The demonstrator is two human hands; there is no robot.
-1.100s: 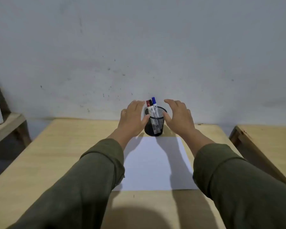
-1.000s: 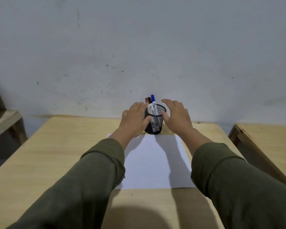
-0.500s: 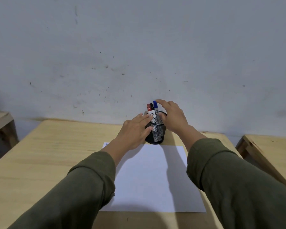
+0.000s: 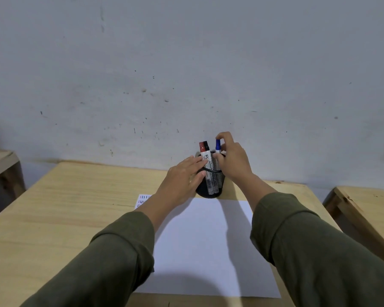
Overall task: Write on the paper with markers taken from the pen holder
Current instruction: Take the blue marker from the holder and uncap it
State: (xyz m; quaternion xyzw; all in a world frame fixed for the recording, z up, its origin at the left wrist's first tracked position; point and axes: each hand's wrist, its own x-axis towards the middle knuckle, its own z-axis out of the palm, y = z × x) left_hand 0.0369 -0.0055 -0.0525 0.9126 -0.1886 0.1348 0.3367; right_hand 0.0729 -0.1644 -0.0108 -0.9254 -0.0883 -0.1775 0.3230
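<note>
Right hand (image 4: 234, 159) around blue marker (image 4: 218, 146) (pinched)

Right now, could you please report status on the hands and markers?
Right hand pinching blue marker. Left hand steadying pen holder. Paper blank. Nothing blocking.

left hand (image 4: 182, 178): fingers straight, extended | right hand (image 4: 233, 159): fingertips pinching

Markers (image 4: 209, 161) in pen holder (image 4: 211, 185), behind paper (image 4: 206, 247) on table (image 4: 53, 213)
</note>
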